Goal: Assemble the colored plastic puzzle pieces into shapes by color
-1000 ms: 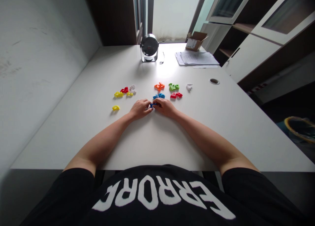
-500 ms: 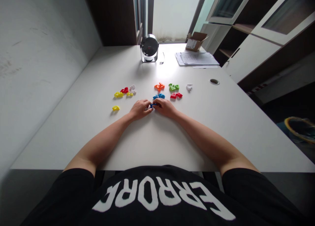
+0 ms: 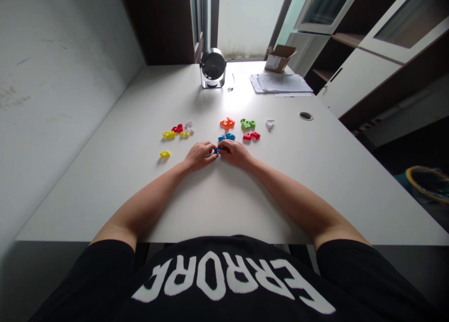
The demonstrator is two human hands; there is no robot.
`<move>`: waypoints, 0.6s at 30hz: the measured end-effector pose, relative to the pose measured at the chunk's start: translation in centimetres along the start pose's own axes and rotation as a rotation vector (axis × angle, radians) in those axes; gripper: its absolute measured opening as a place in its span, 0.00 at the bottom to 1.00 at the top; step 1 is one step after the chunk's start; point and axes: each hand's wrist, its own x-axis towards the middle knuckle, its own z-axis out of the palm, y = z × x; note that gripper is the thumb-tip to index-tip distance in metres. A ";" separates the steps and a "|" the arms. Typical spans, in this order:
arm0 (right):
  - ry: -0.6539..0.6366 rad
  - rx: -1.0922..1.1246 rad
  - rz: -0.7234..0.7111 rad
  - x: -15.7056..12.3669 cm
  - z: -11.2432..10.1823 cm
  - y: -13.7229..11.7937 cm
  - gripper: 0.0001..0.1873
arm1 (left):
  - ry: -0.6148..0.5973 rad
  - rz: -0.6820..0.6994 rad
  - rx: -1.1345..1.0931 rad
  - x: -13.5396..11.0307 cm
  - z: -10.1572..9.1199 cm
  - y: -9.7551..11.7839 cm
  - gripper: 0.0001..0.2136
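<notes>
Close together at the middle of the white table (image 3: 217, 205), my left hand (image 3: 199, 156) and my right hand (image 3: 235, 152) pinch a small dark blue plastic piece (image 3: 218, 150) between them. Fingers cover most of it, so its exact shape is hidden. Just beyond my fingertips lie lighter blue pieces (image 3: 227, 137). Red pieces (image 3: 251, 135) rest past my right hand, with orange pieces (image 3: 227, 123) and green pieces (image 3: 248, 123) farther back. Left of my left hand is a lone yellow piece (image 3: 165, 154).
More yellow pieces (image 3: 169, 135), red pieces (image 3: 177, 128) and white pieces (image 3: 189, 126) sit at the left. A white piece (image 3: 270, 123) lies to the right. Farther off stand a round black device (image 3: 213, 64), papers (image 3: 282, 84) and a cardboard box (image 3: 278, 60). A wall borders the left.
</notes>
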 end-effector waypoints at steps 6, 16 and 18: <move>-0.003 -0.013 0.012 0.0 0.0 -0.1 0.10 | 0.001 0.006 0.006 0.0 0.1 -0.1 0.11; 0.014 -0.021 -0.003 -0.1 0.1 0.0 0.09 | 0.010 0.006 0.017 0.0 0.1 0.0 0.11; 0.012 -0.015 -0.003 0.0 0.1 -0.1 0.10 | 0.009 0.007 0.010 0.1 0.1 0.0 0.12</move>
